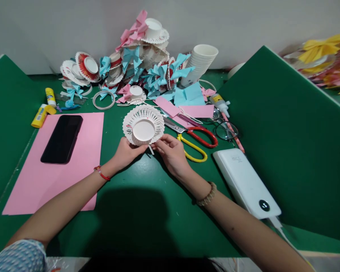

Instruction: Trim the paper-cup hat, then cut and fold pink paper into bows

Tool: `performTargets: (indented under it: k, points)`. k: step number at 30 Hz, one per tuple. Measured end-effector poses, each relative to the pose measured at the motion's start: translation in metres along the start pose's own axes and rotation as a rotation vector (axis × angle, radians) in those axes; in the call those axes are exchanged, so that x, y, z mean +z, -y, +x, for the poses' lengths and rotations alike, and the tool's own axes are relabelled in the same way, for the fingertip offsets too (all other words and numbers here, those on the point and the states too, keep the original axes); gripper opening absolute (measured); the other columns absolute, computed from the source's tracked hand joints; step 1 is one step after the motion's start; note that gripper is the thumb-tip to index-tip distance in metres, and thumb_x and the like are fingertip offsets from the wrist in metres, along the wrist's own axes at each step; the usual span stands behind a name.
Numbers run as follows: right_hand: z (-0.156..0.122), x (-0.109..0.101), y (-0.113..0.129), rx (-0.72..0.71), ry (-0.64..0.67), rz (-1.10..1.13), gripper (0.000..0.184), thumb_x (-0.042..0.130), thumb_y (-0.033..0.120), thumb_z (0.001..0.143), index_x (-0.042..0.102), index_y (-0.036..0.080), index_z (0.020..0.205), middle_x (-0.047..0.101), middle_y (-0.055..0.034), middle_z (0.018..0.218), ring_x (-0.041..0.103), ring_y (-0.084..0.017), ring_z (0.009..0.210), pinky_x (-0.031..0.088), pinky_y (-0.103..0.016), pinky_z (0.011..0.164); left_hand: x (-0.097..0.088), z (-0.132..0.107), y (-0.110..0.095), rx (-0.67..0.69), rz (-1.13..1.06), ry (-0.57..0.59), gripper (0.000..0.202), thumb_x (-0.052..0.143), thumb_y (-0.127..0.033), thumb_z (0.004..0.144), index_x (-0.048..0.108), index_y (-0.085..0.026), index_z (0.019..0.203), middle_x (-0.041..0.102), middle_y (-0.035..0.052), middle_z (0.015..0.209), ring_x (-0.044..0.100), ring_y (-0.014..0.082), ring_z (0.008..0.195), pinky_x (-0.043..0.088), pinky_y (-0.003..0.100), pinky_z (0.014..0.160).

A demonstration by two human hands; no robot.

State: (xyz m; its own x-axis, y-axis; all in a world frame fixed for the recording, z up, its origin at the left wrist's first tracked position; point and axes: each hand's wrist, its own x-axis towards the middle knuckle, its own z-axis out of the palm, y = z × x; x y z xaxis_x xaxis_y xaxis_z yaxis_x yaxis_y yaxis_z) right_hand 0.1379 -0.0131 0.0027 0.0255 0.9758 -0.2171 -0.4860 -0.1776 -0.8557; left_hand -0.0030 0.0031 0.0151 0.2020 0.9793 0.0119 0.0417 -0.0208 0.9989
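A white paper cup cut into a fringed hat shape (143, 124) is held upside down above the green table (147, 204), its round base facing me. My left hand (126, 152) grips its lower left rim with curled fingers. My right hand (171, 151) pinches one of the paper strips at its lower right edge. Both wrists wear bracelets.
Red and yellow scissors (197, 141) lie right of my hands, with glasses (225, 128) and a white power bank (245, 181) beyond. A black phone (62, 138) rests on pink paper (34, 177). Finished paper hats with bows (138, 60), stacked cups (200, 62), tape ring (104, 100) and glue sticks (42, 113) sit behind.
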Motion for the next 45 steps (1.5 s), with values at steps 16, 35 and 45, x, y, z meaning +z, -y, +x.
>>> performTargets:
  k: [16, 35, 45]
  points:
    - [0.002, -0.005, -0.004, -0.056, 0.02, -0.09, 0.015, 0.077, 0.025, 0.057, 0.067, 0.018, 0.066, 0.063, 0.0045, 0.06, 0.057, -0.007, 0.054, 0.046, -0.022, 0.058, -0.005, 0.001, 0.012, -0.088, -0.054, 0.049, 0.022, 0.07, -0.028, 0.064, 0.057, -0.012, 0.056, 0.054, -0.0005, 0.051, 0.046, 0.0073, 0.049, 0.036, 0.021, 0.049]
    - [-0.007, 0.001, -0.006, -0.218, 0.107, -0.426, 0.013, 0.069, 0.025, 0.068, 0.059, 0.018, 0.073, 0.065, 0.001, 0.065, 0.059, -0.01, 0.059, 0.047, -0.025, 0.058, -0.002, 0.003, 0.011, -0.053, -0.088, -0.019, 0.024, 0.069, -0.031, 0.065, 0.056, -0.013, 0.056, 0.054, -0.002, 0.05, 0.048, 0.0075, 0.049, 0.038, 0.021, 0.05]
    - [-0.01, -0.002, -0.008, -0.49, 0.042, -0.63, 0.016, 0.06, 0.014, 0.074, 0.051, 0.022, 0.084, 0.063, 0.0016, 0.077, 0.058, -0.011, 0.063, 0.046, -0.024, 0.058, -0.003, 0.004, 0.013, -0.051, -0.052, -0.116, 0.025, 0.069, -0.031, 0.066, 0.055, -0.013, 0.055, 0.055, -0.0015, 0.05, 0.048, 0.0076, 0.048, 0.038, 0.02, 0.049]
